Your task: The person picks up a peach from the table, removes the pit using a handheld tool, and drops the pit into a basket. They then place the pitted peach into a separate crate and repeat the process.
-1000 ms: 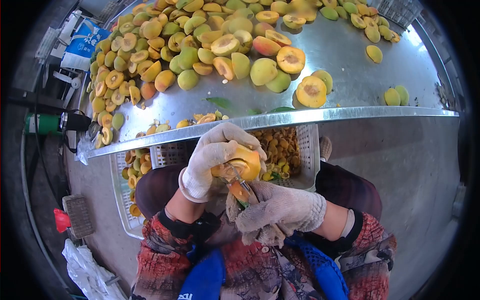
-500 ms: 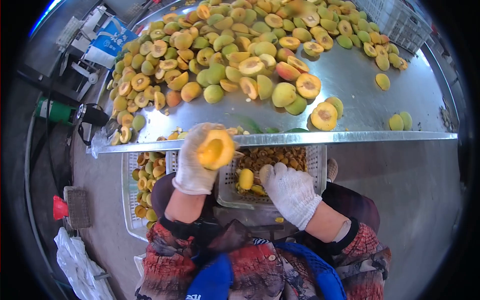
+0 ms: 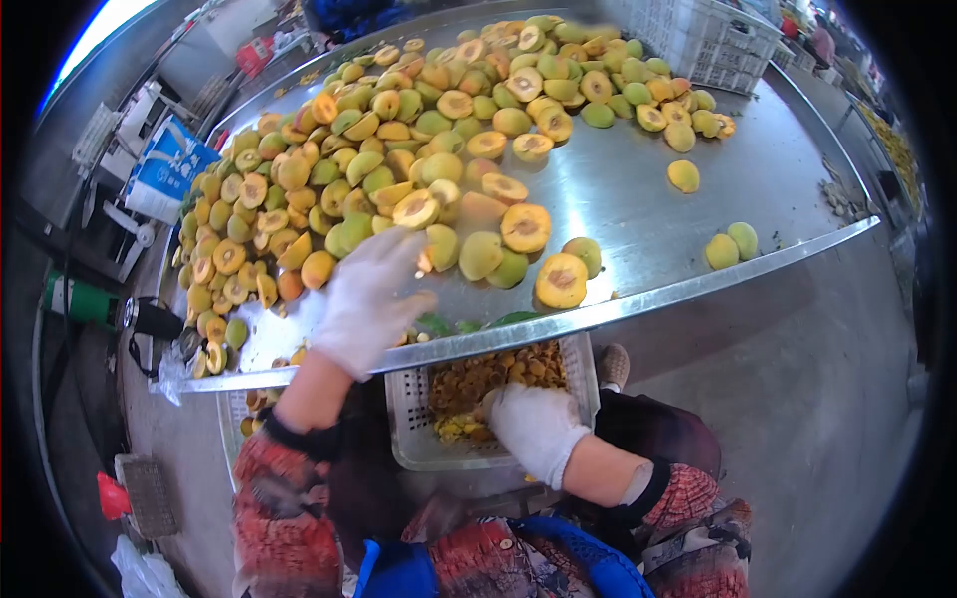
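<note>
My left hand, in a white glove, reaches over the table's front edge with its fingers apart. Nothing shows in it, and its fingertips are beside the nearest peach halves. My right hand, also gloved, is closed over a white crate below the table edge. Whatever its curled fingers hold is hidden. Brown peach pits and yellow scraps lie in that crate. The pile of cut peaches spreads across the metal table, some halves showing their pits.
Another crate with peach halves stands left of the pit crate, partly under the table. A large white crate sits at the table's back right. Beyond the left edge are a blue-and-white box and a dark flask.
My left hand has moved from above the crates up over the table, and the hollowed peach half is no longer in it. My right hand stays closed over the pit crate. The view has turned.
</note>
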`<state>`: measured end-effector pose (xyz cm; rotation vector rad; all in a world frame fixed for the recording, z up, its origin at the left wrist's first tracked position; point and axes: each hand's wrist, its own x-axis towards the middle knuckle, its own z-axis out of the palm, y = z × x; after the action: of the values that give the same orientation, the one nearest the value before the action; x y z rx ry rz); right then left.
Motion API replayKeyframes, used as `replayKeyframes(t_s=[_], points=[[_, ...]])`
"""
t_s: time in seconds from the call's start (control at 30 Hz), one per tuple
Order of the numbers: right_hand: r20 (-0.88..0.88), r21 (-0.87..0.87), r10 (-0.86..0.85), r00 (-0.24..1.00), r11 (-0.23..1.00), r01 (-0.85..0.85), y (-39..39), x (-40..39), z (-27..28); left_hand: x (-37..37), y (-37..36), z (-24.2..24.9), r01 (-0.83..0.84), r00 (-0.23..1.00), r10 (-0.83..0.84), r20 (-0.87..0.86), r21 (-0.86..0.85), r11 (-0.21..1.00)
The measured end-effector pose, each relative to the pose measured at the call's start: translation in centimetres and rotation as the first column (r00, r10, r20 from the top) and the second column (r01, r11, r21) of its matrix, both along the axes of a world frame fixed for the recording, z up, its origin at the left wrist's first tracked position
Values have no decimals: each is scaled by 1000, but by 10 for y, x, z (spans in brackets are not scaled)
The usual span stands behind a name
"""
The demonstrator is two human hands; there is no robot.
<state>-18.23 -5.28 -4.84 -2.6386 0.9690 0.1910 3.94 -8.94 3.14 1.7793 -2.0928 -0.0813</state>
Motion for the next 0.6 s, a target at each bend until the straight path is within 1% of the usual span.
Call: replayKeyframes(t_s=[0.03,0.07,0.13,0.17,0.2,0.27,0.3,0.33,0.37,0.4,0.43,0.47,0.5,0.53,0.57,0.6], points=[[15,5,17,1000,1000,-17,-1,-1,0,-18,-26,-5,46,977,-49,207,23,999],[30,10,34,999,999,-34,-1,-3,-1,-23,-46,-22,147,945,-143,293,10,989],[59,22,67,996,997,-68,-3,-6,-3,-35,-76,-44,111,918,-190,348,235,966],[78,44,63,995,997,-66,-5,-7,-3,-39,-85,-50,84,902,-219,372,346,935],[98,66,59,993,996,-66,-7,-8,-2,-44,-89,-46,36,919,-189,346,403,915],[149,115,67,987,990,-85,-9,-13,0,-39,-94,-54,66,959,-164,233,379,923],[162,127,42,986,990,-63,-12,-16,9,-32,-94,-58,70,974,-143,176,367,928],[176,140,21,984,989,-46,-16,-18,23,-29,-90,-55,109,992,-121,30,272,956],[192,157,-2,981,987,-28,-20,-19,30,-25,-80,-50,85,965,7,-262,339,937],[303,181,-66,951,983,10,-23,-19,31,-30,-65,-27,83,842,154,-517,407,909],[408,209,-129,904,977,45,-26,-20,30,-30,-52,-15,101,636,306,-709,469,877],[505,243,-191,842,967,74,-28,-19,31,-17,-40,-21,245,444,221,-868,355,902],[537,277,-226,812,957,83,-29,-18,34,-17,-26,-24,282,226,243,-943,302,911],[567,313,-261,781,946,89,-29,-17,39,-18,-11,-28,302,-5,254,-967,241,922],[594,348,-296,748,933,93,-27,-15,42,-21,3,-31,306,-235,252,-939,174,936],[713,259,-222,665,965,44,-24,-11,36,-30,16,-32,229,-270,256,-928,196,954]])
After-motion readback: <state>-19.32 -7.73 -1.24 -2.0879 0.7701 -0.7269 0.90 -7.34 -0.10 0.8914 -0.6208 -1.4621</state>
